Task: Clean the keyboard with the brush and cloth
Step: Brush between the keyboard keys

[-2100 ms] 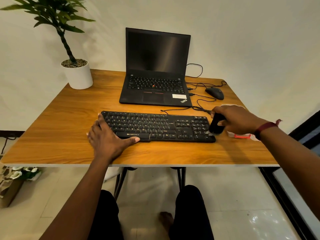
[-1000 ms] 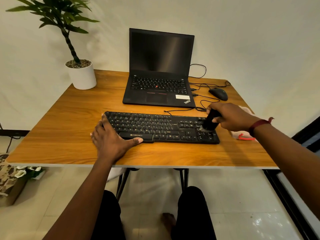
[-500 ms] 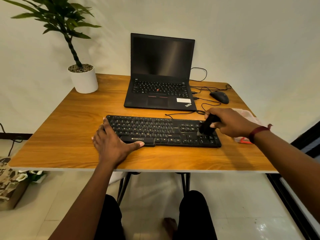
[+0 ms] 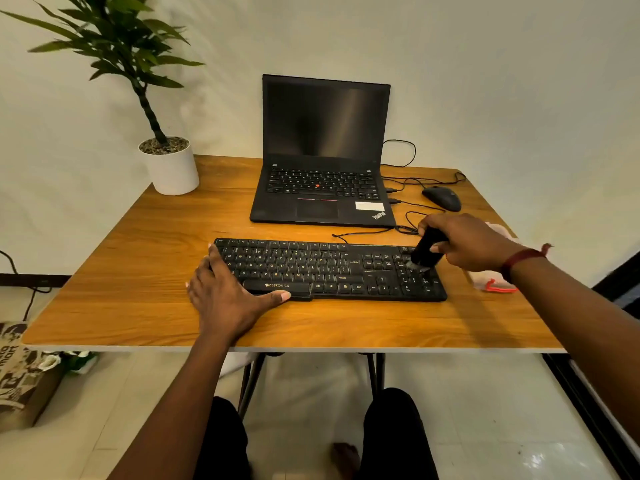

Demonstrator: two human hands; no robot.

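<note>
From the head view, the long black plastic keyboard point(image 4: 329, 268) is lying mid-surface on the brown wooden table point(image 4: 138, 271), parallel to its front edge. The left hand point(image 4: 225, 299) is resting flat and straight-fingered against the keyboard's left end. The right hand point(image 4: 464, 244) is gripping a stubby black brush point(image 4: 427, 251), its bristles touching the keys at the keyboard's right end, while a crumpled pale red-trimmed cloth point(image 4: 491, 282) is lying by the right edge, partly behind the wrist.
</note>
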